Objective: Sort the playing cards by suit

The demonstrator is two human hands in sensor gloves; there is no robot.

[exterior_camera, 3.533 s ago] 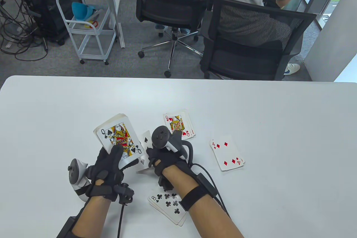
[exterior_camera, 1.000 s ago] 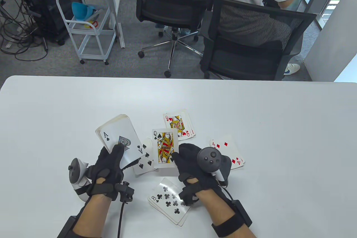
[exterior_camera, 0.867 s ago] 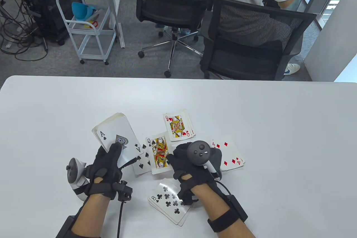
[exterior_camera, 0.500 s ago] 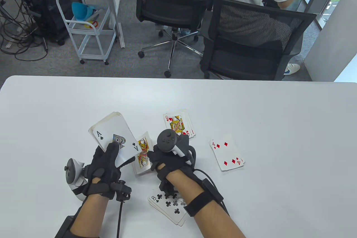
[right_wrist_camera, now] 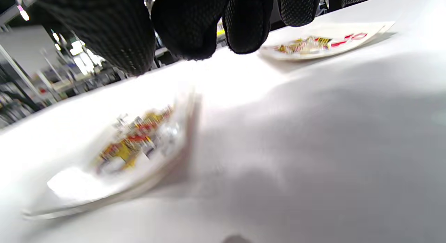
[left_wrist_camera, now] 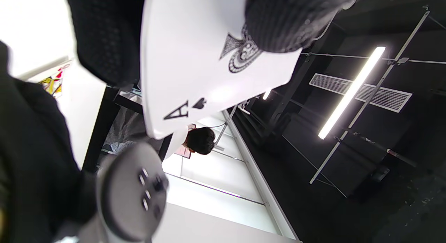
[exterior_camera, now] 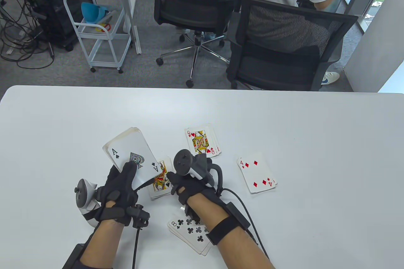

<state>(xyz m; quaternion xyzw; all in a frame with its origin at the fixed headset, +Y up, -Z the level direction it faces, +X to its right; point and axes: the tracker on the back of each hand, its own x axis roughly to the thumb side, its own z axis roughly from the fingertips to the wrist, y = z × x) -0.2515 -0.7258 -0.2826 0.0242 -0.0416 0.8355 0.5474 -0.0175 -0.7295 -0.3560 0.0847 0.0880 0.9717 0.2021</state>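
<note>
Left hand point(exterior_camera: 121, 187) grip holding card deck point(exterior_camera: 131, 152) w/ ace of spades on top, above worktop point(exterior_camera: 315, 130); right hand point(exterior_camera: 189, 184) over spade pile point(exterior_camera: 159, 182), grip state cannot tell.

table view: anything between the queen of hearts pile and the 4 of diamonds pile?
Nothing: in the table view the stretch of white table between the queen of hearts pile and the 4 of diamonds pile is bare.
</note>
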